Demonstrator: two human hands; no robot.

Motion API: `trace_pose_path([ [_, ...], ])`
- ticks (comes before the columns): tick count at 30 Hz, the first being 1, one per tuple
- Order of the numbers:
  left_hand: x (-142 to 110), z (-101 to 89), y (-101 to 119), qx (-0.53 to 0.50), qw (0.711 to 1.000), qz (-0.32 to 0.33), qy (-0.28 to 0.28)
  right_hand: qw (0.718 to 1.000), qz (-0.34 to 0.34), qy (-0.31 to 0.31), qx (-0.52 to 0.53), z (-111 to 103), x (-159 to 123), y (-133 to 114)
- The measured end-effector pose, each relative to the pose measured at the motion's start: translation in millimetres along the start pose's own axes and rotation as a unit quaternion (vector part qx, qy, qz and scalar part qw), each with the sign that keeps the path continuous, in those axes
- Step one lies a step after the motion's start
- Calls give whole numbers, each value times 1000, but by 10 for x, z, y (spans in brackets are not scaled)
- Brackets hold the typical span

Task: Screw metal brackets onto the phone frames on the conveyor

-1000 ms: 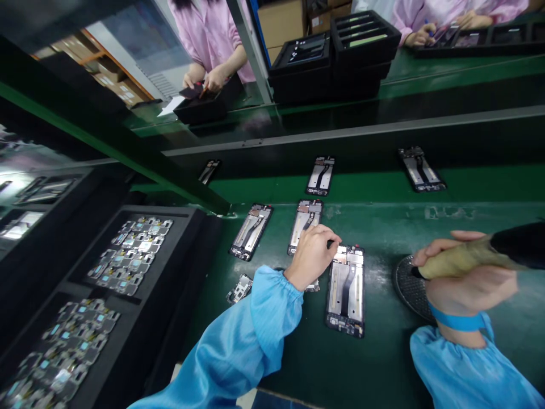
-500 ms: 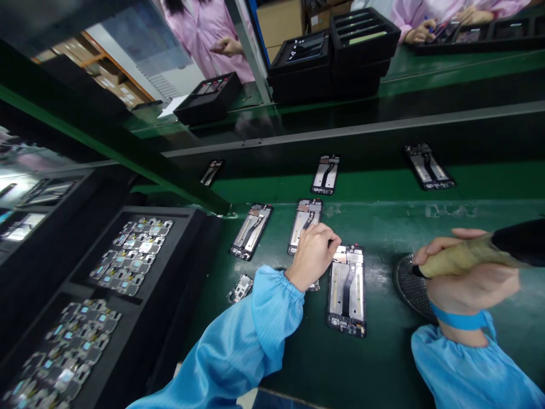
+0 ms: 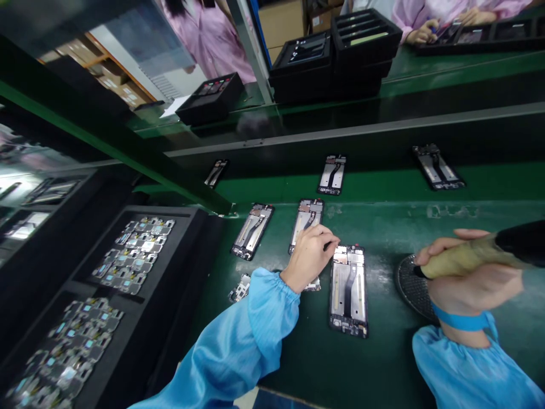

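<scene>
My left hand [image 3: 310, 255] rests on the green bench, fingers curled at the top left corner of an open phone frame [image 3: 349, 289] lying flat; I cannot make out what they pinch. Two more phone frames [image 3: 305, 221] [image 3: 252, 230] lie just beyond and to the left. A small circuit board [image 3: 239, 288] sits beside my left sleeve. My right hand [image 3: 466, 272] grips a tan-handled electric screwdriver [image 3: 477, 254] over a round dark screw dish [image 3: 411, 284]. Both sleeves are blue.
Black trays of small boards [image 3: 131, 254] [image 3: 63, 349] fill the left side. On the conveyor belt beyond lie more phone frames [image 3: 332, 174] [image 3: 438, 166] [image 3: 216, 172]. Stacked black trays [image 3: 336, 54] stand on the far bench, where people in pink coats work.
The frames on the conveyor have drifted right. My left hand's fingers shifted slightly at the phone frame's corner. The person in pink at the far left moved away from the black tray.
</scene>
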State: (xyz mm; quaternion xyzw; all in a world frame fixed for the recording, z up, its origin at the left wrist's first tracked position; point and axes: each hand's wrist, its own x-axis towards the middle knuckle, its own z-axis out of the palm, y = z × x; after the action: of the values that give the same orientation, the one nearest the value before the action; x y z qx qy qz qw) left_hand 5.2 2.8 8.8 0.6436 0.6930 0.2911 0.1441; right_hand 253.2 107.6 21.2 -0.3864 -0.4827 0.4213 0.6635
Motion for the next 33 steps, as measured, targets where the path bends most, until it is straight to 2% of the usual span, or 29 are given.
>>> trace_pose_path([
  [5, -42, -129, -39, -7, 999, 40, -17, 1000, -22, -9, 6, -5, 5, 23],
  [8, -85, -177, -39, 13, 999, 43, -21, 1000, -24, -9, 6, -8, 0, 29],
  [15, -31, -91, 77, 147, 987, 35, -49, 1000, -23, 2, -6, 0, 0, 12],
  [19, -21, -49, 121, 186, 980, 46, -55, 1000, 9, -1, 13, 4, 0, 6],
  [25, -68, -3, 167, 228, 972, 40, -44, 1000, -20, -2, 8, 15, -10, -7],
  [28, -123, -145, 105, 221, 974, 38, -34, 1000, -10, -5, 12, 21, -5, -11],
  [33, -438, -670, -307, 197, 980, -18, 11, 1000, -14, 5, 10, 16, 2, 12],
])
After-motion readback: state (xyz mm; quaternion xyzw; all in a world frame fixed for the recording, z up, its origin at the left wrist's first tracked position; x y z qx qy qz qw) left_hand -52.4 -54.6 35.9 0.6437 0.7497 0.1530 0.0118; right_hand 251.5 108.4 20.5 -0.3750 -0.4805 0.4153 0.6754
